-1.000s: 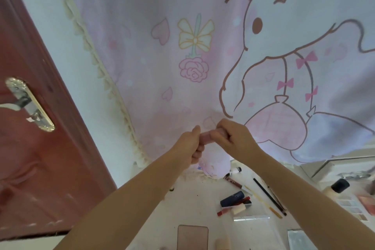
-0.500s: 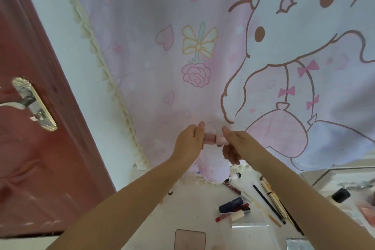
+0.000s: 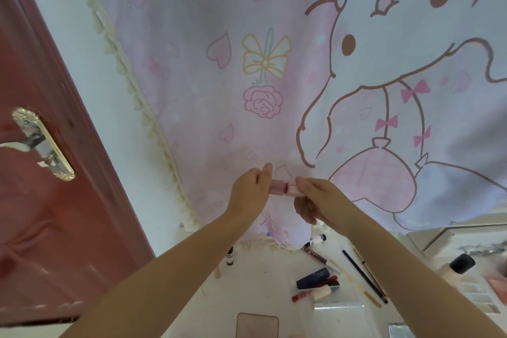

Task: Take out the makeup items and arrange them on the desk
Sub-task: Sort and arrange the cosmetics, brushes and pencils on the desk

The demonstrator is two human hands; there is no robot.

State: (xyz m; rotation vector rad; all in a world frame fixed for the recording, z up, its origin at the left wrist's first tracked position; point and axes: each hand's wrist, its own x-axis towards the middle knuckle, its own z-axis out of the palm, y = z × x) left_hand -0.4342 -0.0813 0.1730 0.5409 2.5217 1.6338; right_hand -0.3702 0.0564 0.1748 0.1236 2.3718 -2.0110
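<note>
A small pink tube, a lipstick-like makeup item, is held up in the air between both hands, in front of a cartoon-print curtain. My left hand pinches its left part and my right hand pinches its right part; a seam shows between the two parts. Below on the white desk lie several makeup items: a dark blue tube, a red lip gloss, a dark red lip tube, thin pencils and a pink compact.
The pink curtain hangs behind the desk. A red door with a metal handle stands at the left. At the right are a black-capped bottle, an eyeshadow palette and a small white tube.
The hands, clasped together a second ago, have spread a little, so the pink tube shows between them. The camera view has tilted slightly downward.
</note>
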